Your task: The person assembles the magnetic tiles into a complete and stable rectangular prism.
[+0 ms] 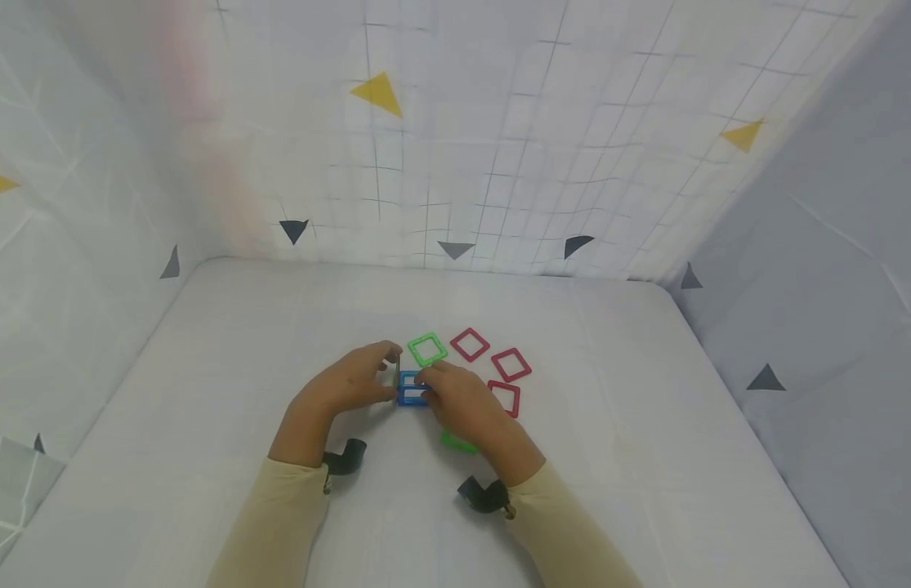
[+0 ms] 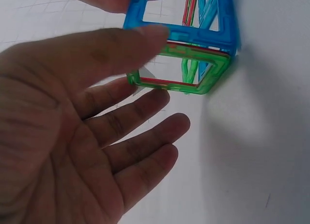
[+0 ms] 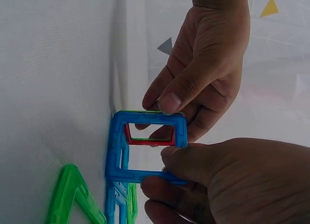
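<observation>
Blue square magnetic tile frames [image 1: 413, 402] stand between both hands on the white table. My right hand [image 1: 466, 404] pinches one upright blue tile [image 3: 114, 151] by its edge, thumb on the near face and fingers behind. At the other side, my left hand [image 1: 345, 381] holds a green tile [image 2: 216, 73], which has a red tile [image 3: 151, 142] against it. The left thumb overlaps the blue frame's corner, and the remaining left fingers are spread. Blue and green tiles meet at their edges, forming a small box-like shape.
Beyond the hands lie a flat green square [image 1: 427, 349] and red squares [image 1: 470, 344], [image 1: 511, 364]. Another red square [image 1: 515, 400] is partly behind the right hand, and a green piece [image 1: 458, 442] lies under the right wrist. Patterned cloth walls [image 1: 455, 163] enclose the table.
</observation>
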Tool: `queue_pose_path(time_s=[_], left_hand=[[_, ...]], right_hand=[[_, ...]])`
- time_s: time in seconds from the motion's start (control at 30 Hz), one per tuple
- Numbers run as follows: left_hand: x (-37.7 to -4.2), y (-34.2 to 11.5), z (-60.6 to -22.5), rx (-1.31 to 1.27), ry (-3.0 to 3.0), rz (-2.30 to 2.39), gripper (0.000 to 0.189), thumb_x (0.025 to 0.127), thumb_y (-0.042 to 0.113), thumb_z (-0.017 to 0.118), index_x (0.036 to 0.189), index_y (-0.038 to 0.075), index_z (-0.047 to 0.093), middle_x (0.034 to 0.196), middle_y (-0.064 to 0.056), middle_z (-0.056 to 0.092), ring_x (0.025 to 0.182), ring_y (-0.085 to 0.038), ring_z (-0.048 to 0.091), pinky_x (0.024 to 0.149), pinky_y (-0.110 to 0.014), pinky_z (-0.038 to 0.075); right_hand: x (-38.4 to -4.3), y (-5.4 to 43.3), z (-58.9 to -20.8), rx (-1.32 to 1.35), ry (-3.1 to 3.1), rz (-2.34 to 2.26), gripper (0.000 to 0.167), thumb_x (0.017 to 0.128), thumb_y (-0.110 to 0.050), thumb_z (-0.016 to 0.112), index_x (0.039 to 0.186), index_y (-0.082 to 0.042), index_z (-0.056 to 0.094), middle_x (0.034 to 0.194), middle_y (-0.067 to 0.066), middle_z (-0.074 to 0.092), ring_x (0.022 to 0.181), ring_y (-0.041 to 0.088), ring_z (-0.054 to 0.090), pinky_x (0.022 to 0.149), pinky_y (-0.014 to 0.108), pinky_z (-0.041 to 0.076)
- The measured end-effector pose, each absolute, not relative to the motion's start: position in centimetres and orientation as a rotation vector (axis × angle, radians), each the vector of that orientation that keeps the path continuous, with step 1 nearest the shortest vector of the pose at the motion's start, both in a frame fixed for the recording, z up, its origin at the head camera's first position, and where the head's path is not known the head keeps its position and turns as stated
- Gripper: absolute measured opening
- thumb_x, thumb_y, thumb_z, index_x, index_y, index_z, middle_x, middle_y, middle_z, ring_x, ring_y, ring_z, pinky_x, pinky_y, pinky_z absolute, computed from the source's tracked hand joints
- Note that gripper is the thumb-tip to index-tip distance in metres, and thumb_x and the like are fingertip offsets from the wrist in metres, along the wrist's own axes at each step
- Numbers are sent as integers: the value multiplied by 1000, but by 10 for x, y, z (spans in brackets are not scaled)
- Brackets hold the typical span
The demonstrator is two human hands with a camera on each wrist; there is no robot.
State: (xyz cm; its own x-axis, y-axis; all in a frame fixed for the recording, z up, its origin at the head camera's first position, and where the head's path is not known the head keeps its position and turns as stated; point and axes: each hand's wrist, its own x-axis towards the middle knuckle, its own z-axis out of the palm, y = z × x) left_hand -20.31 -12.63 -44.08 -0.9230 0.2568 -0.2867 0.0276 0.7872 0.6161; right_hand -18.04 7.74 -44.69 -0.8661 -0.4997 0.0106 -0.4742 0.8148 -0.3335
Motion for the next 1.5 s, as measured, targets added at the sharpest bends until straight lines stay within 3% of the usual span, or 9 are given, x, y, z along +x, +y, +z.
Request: queue_pose_path(time_s=[0.27,0.57,0.83,1.23,1.5], left_hand=[[-205,-123,-445,200,2605,900,78,79,32,85,145,15,47,140,-5,58,131,-27,52,104,-51,48],[-206,-122,-447,181,2593,889,75,79,33,84,143,15,50,137,-6,58,130,-27,52,106,-51,45],[-209,-122,-446,173,2602,865,76,78,35,84,143,15,50,139,-6,57,129,-28,52,107,-52,45],[-208,-121,-446,165,2613,849,74,79,36,84,142,15,51,137,-6,58,127,-26,52,106,-52,45],[-207,-120,-447,151,2623,841,75,79,36,84,142,15,51,137,-5,58,127,-26,53,106,-52,46]], right_hand=[[-185,87,-448,-673,2866,-559,36,92,-24,73,127,-22,64,118,-7,65,105,14,62,93,35,55],[-187,102,-438,-455,2766,-497,22,90,-21,74,112,-18,70,97,-6,66,84,13,59,82,33,57],[-184,112,-437,-327,2729,-411,17,90,-23,74,104,-16,69,84,-2,60,78,17,57,70,30,52],[-183,118,-441,-312,2744,-358,11,91,-23,72,97,-14,69,77,1,59,73,18,56,67,30,49],[-181,118,-448,-402,2777,-277,15,91,-25,73,102,-15,72,80,-3,58,78,17,55,75,31,52]])
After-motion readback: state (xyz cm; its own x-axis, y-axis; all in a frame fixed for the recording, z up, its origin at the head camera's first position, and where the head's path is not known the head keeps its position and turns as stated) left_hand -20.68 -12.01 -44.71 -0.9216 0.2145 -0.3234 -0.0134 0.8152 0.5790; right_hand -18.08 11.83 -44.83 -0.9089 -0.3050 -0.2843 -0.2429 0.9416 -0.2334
